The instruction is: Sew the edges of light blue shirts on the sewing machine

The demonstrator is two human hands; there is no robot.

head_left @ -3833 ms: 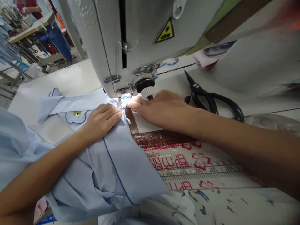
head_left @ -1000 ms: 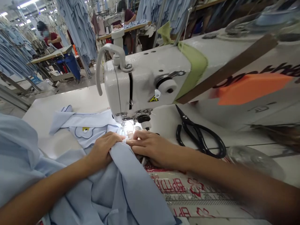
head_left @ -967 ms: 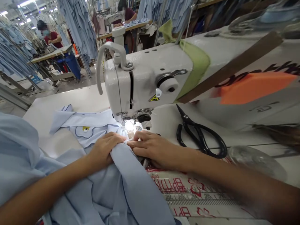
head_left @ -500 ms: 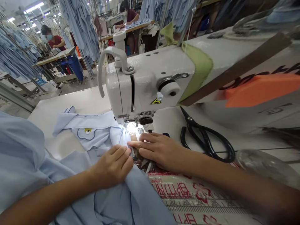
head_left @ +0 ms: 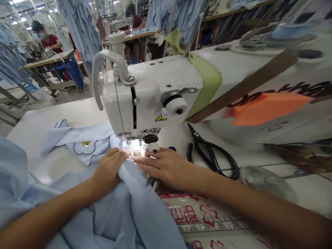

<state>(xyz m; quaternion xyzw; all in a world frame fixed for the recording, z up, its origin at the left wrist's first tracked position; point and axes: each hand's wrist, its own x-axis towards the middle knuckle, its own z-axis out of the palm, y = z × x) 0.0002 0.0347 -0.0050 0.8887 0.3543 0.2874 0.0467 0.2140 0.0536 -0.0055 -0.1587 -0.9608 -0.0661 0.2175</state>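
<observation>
The pale blue garment (head_left: pixel 153 204) lies across the left part of the tabletop (head_left: pixel 62 114), stretching from near its far left corner to the bottom of the view, with part of it close to the needle of the sewing machine (head_left: pixel 145 100). It looks like light, soft woven cloth: limp, easy to crease, not fragile, and likely to slide readily on the smooth surface. The best places to take hold seem to be the layered edge just in front of the needle and the broad folded strip behind it, rather than the loose heap toward the left edge, which would probably drag.

As a whole it has no single axis. The broad strip runs lengthwise from the fingertips toward the near side, slanting right; a flatter band (head_left: pixel 85 134) points from the machine toward the left edge, its tip turned over. The bear patch (head_left: pixel 84 147) sits just on the near side of that band.

The left hand (head_left: pixel 110 169) has its fingers together, bent over the cloth; the thumb is hidden, so whether this grip clamps cannot be told. The right hand (head_left: pixel 168 169) reaches fingers out to the cloth's edge beside the needle; a pinch there cannot be confirmed.
</observation>
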